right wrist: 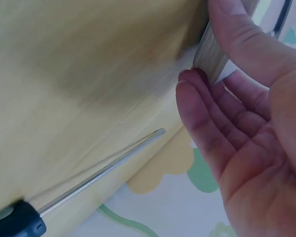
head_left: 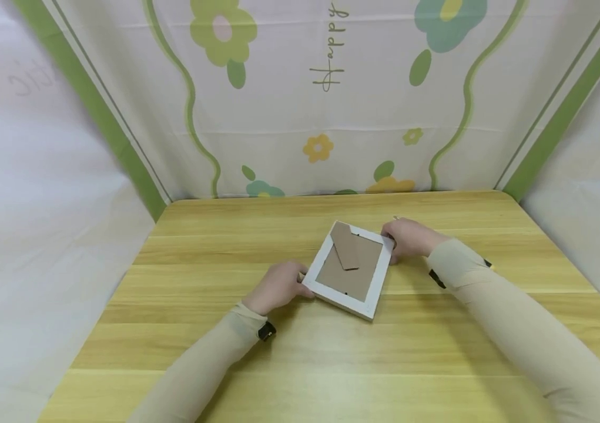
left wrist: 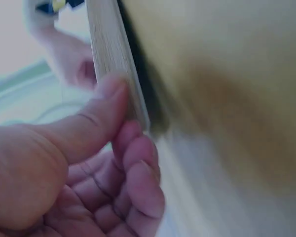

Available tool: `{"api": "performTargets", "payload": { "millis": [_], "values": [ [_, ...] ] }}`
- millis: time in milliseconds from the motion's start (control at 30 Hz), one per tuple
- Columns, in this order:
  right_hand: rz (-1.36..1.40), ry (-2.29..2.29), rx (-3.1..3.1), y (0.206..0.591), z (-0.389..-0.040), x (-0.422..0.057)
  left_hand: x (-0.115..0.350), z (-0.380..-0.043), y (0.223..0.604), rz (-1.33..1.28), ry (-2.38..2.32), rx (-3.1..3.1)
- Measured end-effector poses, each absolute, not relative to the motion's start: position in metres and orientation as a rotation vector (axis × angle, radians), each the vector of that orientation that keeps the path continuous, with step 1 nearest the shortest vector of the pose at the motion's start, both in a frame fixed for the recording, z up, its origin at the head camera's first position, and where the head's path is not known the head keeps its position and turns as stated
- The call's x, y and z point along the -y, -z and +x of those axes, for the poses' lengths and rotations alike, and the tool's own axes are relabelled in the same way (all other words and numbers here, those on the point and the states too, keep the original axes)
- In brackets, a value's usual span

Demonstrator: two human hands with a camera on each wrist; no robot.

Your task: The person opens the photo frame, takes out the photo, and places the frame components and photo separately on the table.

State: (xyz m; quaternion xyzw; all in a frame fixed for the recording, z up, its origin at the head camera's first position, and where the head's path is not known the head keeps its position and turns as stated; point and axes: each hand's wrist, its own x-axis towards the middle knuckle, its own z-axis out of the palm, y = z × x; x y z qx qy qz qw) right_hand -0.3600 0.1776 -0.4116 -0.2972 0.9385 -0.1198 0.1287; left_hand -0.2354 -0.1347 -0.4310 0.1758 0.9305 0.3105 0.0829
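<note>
A white picture frame (head_left: 382, 271) lies back side up between the two hands. Its brown backing board (head_left: 367, 273) and a brown easel flap (head_left: 347, 249) face upward. At the near left corner the left hand (head_left: 278, 286) pinches the frame, thumb against the pale wooden edge (left wrist: 108, 44) and curled fingers beneath. The right hand (head_left: 414, 237) grips the opposite far right corner, its thumb on one side and fingertips at the lower edge. Beside the right hand in the right wrist view is a screwdriver (right wrist: 101, 175) with a dark handle and flat metal tip, mostly hidden in the head view.
The wood-patterned table (head_left: 183, 305) extends around the frame. Behind it hangs a white floral cloth (head_left: 278, 106), meeting the table's far edge. Pale cloth sides (head_left: 40, 205) flank the table left and right.
</note>
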Motion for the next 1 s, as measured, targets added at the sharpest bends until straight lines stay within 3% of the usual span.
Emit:
{"api": "performTargets", "payload": {
  "millis": [267, 500, 1000],
  "values": [
    [-0.799, 0.339, -2.804, 0.396, -0.331, -0.187, 0.153, -0.265, 0.418, 0.607, -0.865, -2.752],
    [-0.587, 0.359, -2.884, 0.381, -0.294, -0.181, 0.151, -0.283, 0.4, 0.635, -0.682, -2.752],
    [-0.505, 0.392, -2.987, 0.398, -0.235, -0.181, 0.128, -0.311, 0.392, 0.676, -0.411, -2.753]
  ]
}}
